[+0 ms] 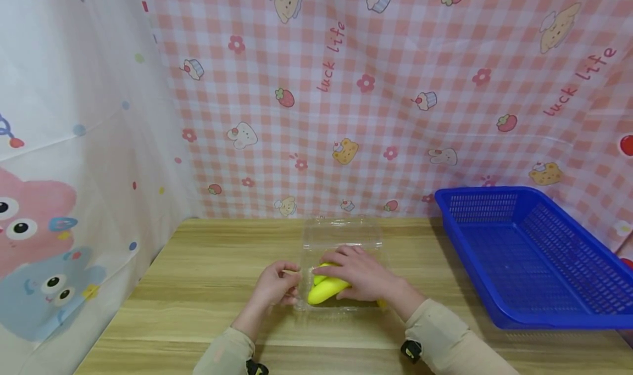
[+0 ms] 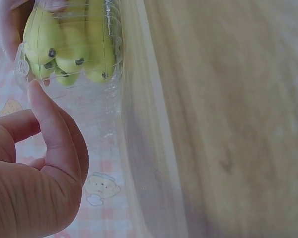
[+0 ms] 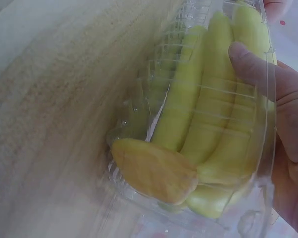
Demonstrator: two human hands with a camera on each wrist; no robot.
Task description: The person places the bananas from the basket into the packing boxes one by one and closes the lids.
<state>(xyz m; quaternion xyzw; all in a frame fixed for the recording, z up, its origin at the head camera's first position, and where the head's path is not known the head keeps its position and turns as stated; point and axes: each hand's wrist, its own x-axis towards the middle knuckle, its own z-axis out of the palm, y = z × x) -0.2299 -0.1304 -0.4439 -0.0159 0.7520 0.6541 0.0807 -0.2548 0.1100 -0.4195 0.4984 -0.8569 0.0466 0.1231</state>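
Observation:
A bunch of yellow bananas (image 1: 327, 291) lies in a clear plastic clamshell box (image 1: 341, 308), whose see-through lid (image 1: 341, 233) is folded back on the far side. My right hand (image 1: 363, 276) reaches into the box from the right and grips the bunch, its thumb lying along the bananas (image 3: 188, 99). In the right wrist view the bunch's thick joined stem (image 3: 154, 171) sits at the near end of the box. At the box's left rim, my left hand (image 1: 279, 284) touches the plastic edge with a fingertip, its fingers loosely bent.
A large blue plastic basket (image 1: 494, 309) stands at the right of the wooden table (image 1: 207, 276). Behind the table hangs a pink checked cloth (image 1: 316, 117), and a white printed curtain (image 1: 109, 172) hangs at the left.

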